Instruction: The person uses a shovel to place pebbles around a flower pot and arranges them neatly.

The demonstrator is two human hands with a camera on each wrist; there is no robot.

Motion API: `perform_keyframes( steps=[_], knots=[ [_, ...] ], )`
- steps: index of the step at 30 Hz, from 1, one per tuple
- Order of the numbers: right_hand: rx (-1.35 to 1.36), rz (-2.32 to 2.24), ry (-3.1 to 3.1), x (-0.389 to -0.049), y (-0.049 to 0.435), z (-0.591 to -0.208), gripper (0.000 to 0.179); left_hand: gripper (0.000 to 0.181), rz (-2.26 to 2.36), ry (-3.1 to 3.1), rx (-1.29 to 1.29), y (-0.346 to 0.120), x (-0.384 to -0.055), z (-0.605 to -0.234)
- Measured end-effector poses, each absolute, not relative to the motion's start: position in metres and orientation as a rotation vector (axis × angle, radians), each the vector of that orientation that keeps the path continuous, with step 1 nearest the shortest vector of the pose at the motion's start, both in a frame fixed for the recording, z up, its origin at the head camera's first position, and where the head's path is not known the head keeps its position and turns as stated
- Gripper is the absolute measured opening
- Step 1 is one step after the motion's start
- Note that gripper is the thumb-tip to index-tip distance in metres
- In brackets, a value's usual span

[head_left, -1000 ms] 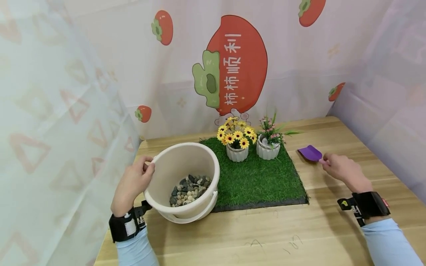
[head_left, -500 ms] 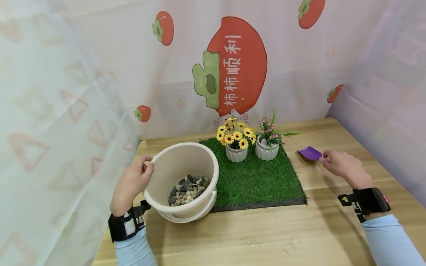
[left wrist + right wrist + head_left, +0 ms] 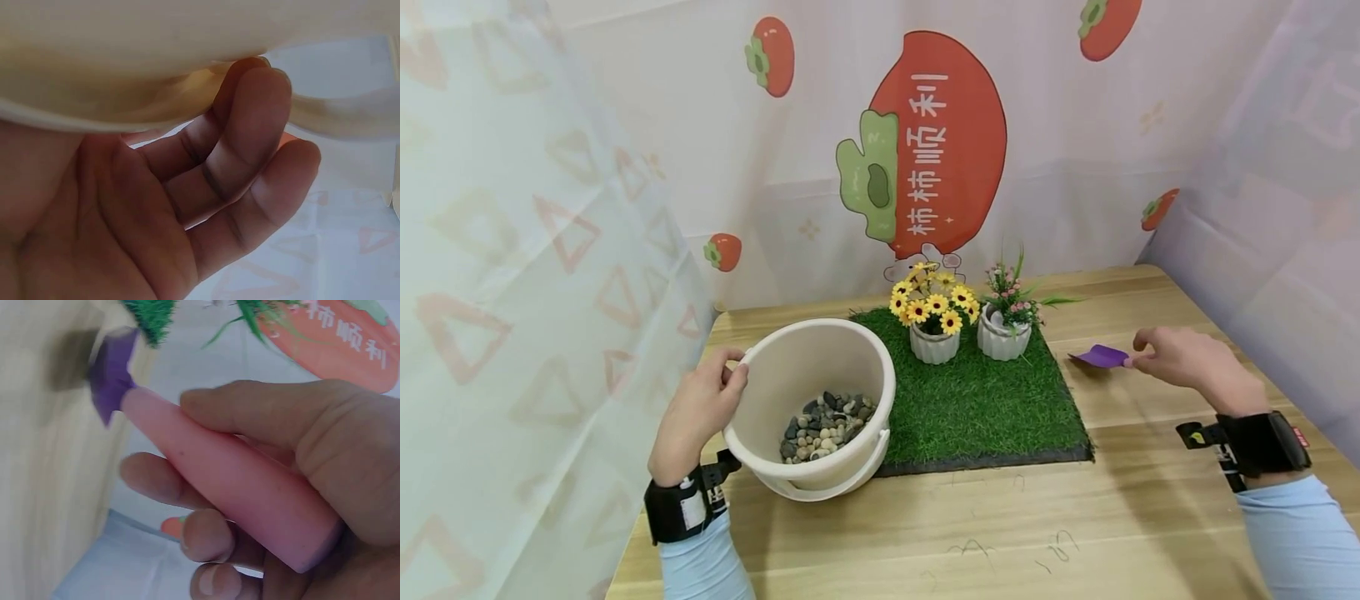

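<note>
My left hand (image 3: 700, 408) grips the near-left rim of a cream bucket (image 3: 797, 358). In the left wrist view its fingers (image 3: 250, 131) curl beneath the rim. Grey and tan pebbles (image 3: 827, 427) cover part of the bucket's floor. On the right, my right hand (image 3: 1198, 367) holds a small toy shovel (image 3: 1103, 357) with a purple blade. The right wrist view shows the pink handle (image 3: 231, 475) lying between thumb and fingers, with the blade (image 3: 112, 372) pointing away over the wooden table. No pebbles show on the blade.
A green turf mat (image 3: 992, 417) lies between bucket and shovel. At its back stand a pot of yellow flowers (image 3: 935, 346) and a pot of pink flowers (image 3: 1002, 340). Printed cloth (image 3: 790, 208) walls in the table (image 3: 925, 542). Dark hair-like strands (image 3: 1060, 546) lie in front.
My right hand has shifted a little right, and the shovel's blade has tilted flatter in view. The left hand and bucket have stayed in place.
</note>
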State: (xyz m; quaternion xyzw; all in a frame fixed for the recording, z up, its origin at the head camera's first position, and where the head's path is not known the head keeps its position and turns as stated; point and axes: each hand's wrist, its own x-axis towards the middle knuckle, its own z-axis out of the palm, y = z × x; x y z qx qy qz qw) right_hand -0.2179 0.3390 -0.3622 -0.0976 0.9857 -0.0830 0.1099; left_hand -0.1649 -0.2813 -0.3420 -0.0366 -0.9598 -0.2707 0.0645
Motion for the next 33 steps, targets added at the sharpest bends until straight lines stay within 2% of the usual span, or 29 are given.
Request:
perform_keyframes(
  steps=[7, 14, 23, 33],
  knots=[
    [-0.391, -0.329, 2.800, -0.213, 0.330, -0.350, 0.042, 0.034, -0.831, -2.894, -0.128, -0.281, -0.165, -0.344],
    [-0.451, -0.520, 2.663, -0.203, 0.314, -0.342, 0.050, 0.032, -0.833, -2.877, -0.152, -0.282, -0.162, -0.349],
    [-0.511, -0.424, 2.724, -0.202, 0.303, -0.324, 0.020, 0.035, -0.816, -2.894, -0.128, -0.282, -0.162, -0.343],
    [-0.605, -0.347, 2.786, -0.196, 0.288, -0.304, 0.022, 0.039, -0.831, -2.914, -0.110, -0.280, -0.163, -0.340]
  ],
)
